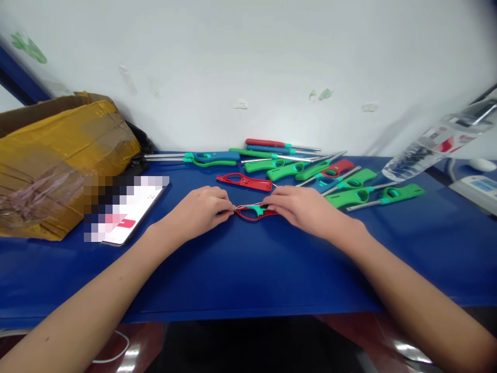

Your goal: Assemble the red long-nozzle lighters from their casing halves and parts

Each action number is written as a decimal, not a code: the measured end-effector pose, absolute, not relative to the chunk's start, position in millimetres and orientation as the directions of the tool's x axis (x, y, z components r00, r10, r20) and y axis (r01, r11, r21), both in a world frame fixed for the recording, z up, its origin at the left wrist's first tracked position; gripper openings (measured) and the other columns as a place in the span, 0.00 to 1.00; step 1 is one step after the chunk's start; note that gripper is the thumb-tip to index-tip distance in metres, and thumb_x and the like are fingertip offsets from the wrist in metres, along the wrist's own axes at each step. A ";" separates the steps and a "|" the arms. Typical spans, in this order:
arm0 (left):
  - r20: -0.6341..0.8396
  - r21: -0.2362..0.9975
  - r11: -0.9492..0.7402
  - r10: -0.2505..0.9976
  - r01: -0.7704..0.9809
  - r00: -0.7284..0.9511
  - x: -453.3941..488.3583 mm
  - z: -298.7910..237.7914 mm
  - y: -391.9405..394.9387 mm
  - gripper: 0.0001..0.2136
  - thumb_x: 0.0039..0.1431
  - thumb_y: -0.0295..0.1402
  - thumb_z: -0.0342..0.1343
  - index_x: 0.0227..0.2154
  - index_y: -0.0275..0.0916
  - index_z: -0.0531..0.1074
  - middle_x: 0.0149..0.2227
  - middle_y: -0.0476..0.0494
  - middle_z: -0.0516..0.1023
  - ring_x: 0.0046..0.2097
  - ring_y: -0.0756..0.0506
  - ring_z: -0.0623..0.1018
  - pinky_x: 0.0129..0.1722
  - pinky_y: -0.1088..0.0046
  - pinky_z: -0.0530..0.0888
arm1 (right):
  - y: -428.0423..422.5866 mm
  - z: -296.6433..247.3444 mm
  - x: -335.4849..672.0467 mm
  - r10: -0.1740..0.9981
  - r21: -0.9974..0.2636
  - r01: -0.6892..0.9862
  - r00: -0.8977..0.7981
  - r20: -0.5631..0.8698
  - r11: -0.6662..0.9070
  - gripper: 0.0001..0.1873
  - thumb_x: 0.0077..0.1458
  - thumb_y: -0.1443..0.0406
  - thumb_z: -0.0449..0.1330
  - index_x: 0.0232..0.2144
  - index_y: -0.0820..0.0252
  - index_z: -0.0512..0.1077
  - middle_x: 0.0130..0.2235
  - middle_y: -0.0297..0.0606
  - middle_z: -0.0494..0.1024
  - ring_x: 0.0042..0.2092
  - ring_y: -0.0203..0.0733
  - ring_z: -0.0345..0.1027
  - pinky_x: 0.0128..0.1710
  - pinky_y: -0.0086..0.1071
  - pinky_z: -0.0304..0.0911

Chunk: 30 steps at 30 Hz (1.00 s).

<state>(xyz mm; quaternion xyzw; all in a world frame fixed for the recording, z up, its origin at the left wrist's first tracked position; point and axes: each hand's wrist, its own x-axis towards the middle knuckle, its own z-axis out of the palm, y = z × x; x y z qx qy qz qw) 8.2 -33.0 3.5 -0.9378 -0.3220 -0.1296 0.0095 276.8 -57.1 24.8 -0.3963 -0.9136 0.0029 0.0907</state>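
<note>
A red lighter (254, 212) with a teal trigger lies on the blue table (248, 269) between my two hands. My left hand (204, 210) pinches its left end, where a thin metal tube shows. My right hand (301, 207) covers and grips its right end. Just beyond lies a red half shell (244, 181) of a lighter handle. Farther back, several long-nosed lighters (310, 168) in green, blue and red are spread across the table.
A phone (130, 210) with a lit screen lies at the left. Behind it stands a taped cardboard box (58, 155). A plastic water bottle (438, 142) lies tilted at the right, with a white device (477, 189) beside it. A white wall closes the back.
</note>
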 end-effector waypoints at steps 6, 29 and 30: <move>0.261 0.048 -0.800 0.588 0.598 0.765 7.8 3.5 -33.4 0.07 0.63 0.30 0.55 0.34 0.39 0.79 0.35 0.45 0.78 0.36 0.46 0.75 0.35 0.70 0.68 | -56.1 18.8 276.4 0.722 -0.038 0.732 -0.661 0.203 0.680 0.15 0.66 0.67 0.51 0.48 0.59 0.75 0.42 0.43 0.77 0.41 0.44 0.73 0.39 0.34 0.66; 0.259 0.116 -0.724 0.683 0.680 0.683 16.7 4.7 -43.4 0.08 0.64 0.37 0.55 0.36 0.40 0.77 0.37 0.48 0.79 0.38 0.45 0.77 0.37 0.69 0.68 | -54.7 10.2 272.8 0.728 -0.095 0.734 -0.634 0.263 0.673 0.16 0.65 0.68 0.49 0.51 0.62 0.72 0.43 0.45 0.73 0.43 0.45 0.70 0.41 0.37 0.68; 0.261 0.140 -0.710 0.699 0.690 0.666 17.5 4.1 -43.3 0.09 0.64 0.37 0.54 0.35 0.40 0.77 0.37 0.48 0.79 0.37 0.46 0.77 0.36 0.70 0.68 | -54.8 10.6 272.9 0.728 -0.109 0.731 -0.631 0.270 0.674 0.16 0.65 0.68 0.49 0.51 0.63 0.72 0.44 0.45 0.73 0.43 0.45 0.70 0.41 0.38 0.68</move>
